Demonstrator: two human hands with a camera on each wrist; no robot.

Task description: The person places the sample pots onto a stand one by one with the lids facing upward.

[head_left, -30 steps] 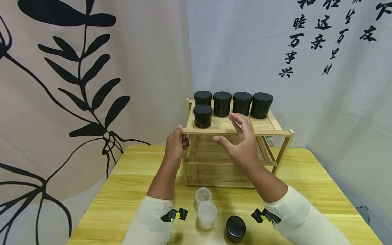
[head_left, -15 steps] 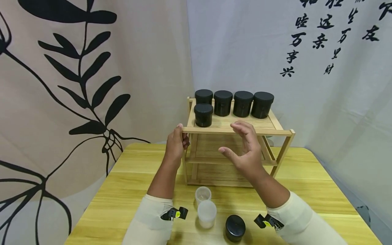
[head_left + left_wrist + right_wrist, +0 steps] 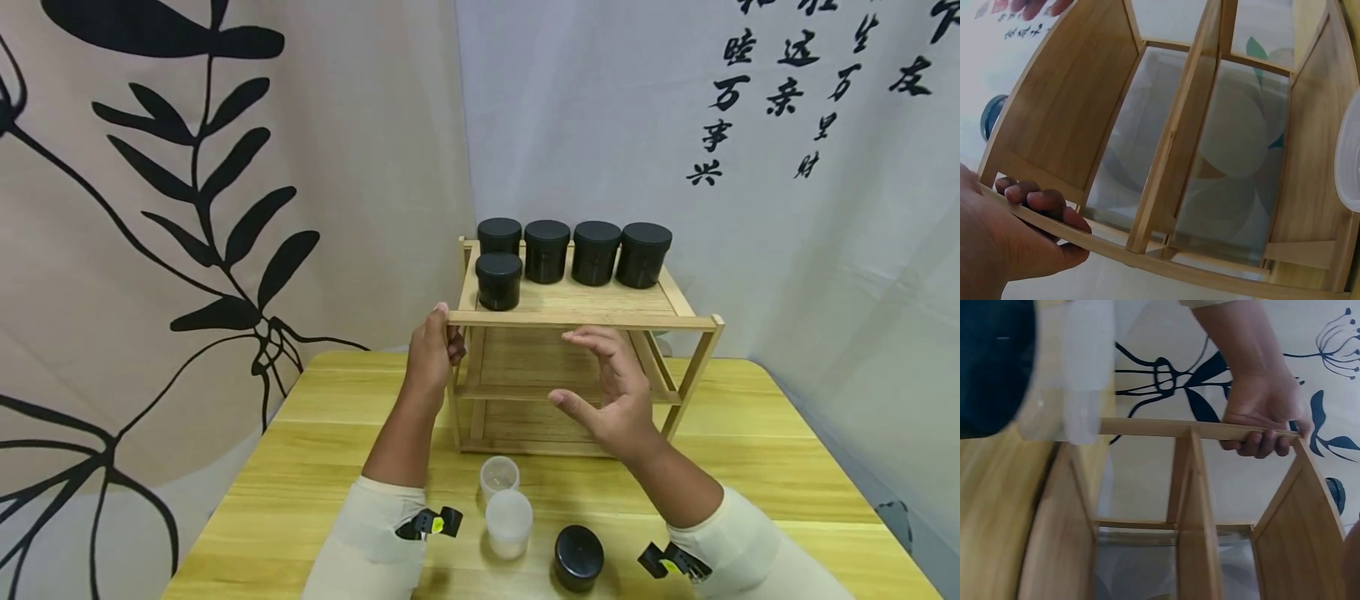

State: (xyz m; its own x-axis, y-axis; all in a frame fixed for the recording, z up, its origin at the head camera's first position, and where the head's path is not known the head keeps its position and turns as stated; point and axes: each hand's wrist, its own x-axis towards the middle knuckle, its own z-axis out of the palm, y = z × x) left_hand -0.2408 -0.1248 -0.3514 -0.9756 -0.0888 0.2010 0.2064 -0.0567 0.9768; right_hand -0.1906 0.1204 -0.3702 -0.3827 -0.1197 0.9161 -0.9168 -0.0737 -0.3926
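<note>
A three-tier wooden rack (image 3: 585, 320) stands on the table, with several black lidded jars (image 3: 547, 252) on its top shelf. One of them, a shorter jar (image 3: 498, 282), sits apart at the front left. My left hand (image 3: 429, 354) grips the rack's front left post near the top; in the left wrist view, the fingers (image 3: 1044, 201) curl round that wooden bar. My right hand (image 3: 611, 392) hovers before the rack's upper opening, thumb and fingers spread in a C shape around nothing.
On the table in front of the rack stand two translucent white cups (image 3: 508, 523), close together. A black-lidded jar (image 3: 579, 557) stands to their right. Curtains with a plant print (image 3: 225, 208) and writing hang behind.
My right hand has moved down and to the right, away from the top shelf's front edge. The left hand keeps its grip on the rack.
</note>
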